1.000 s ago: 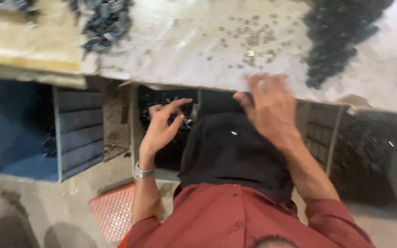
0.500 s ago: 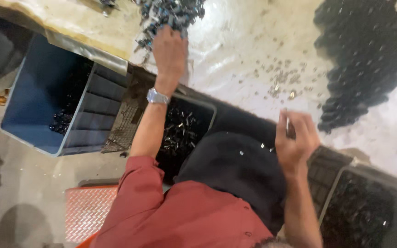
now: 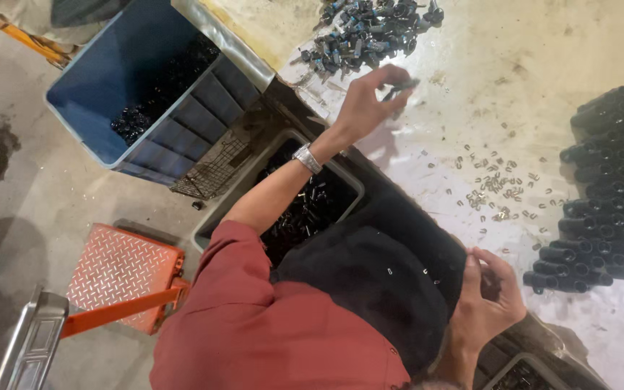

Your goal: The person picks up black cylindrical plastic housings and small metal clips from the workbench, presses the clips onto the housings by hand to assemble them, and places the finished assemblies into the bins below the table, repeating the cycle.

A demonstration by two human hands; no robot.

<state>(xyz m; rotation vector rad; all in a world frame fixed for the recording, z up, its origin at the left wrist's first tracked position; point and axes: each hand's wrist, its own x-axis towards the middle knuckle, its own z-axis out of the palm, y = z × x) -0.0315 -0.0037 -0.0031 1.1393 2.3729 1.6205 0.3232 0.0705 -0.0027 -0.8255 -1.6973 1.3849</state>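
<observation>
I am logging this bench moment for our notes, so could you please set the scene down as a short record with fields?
Left hand: the left hand pinches a small dark part just below the heap of grey and black parts.
Right hand: the right hand is curled near the lap; what it holds cannot be told.
Worktop: the pale worktop carries scattered small metal clips and stacked black tubes.
Below the bench: a blue crate and a grey bin, both with dark parts.
Floor: an orange tread plate.
</observation>
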